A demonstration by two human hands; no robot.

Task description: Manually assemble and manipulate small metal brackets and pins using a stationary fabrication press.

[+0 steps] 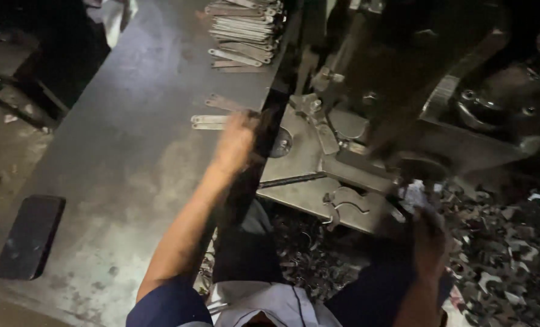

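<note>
At bench edge, left hand (236,142) laid on flat grey metal blanks (212,122), grip unclear. Right hand (429,236) closed near dark steel press die (343,181), contents hidden. Fingers best kept outside die; blank squared first.

Hands: two, a left hand (236,142) and a right hand (430,233)
Metal strips by the left hand: two (208,122)
Stacks of flat metal pieces: one (243,30)
Dark flat slabs on the bench: one (30,236)
Press machines: one (403,72)
Scrap cuttings: too many to count (506,254)
</note>
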